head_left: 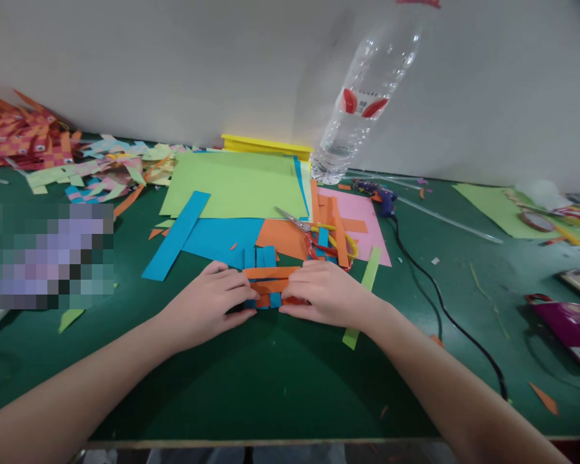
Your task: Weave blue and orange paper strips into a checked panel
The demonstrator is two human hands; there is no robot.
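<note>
Orange and blue paper strips are woven into a small piece (269, 285) lying on the green table, between my two hands. My left hand (217, 293) is closed on its left edge, fingers curled and thumb below. On the right edge my right hand (319, 290) grips the same weave with bent fingers. Blue strip ends stick up from its far side. Just beyond my right hand lie scissors (333, 240) with yellow and red handles, partly covered by loose orange strips (339, 232). A light green strip (362, 296) passes under my right wrist.
Green sheets (236, 183) and a blue strip (176, 235) lie ahead. A water bottle (362, 103) stands by the wall, near a glue gun (379, 196) whose black cord runs right. Woven paper pieces (29, 138) pile up at the left; a purple case (568, 328) lies right.
</note>
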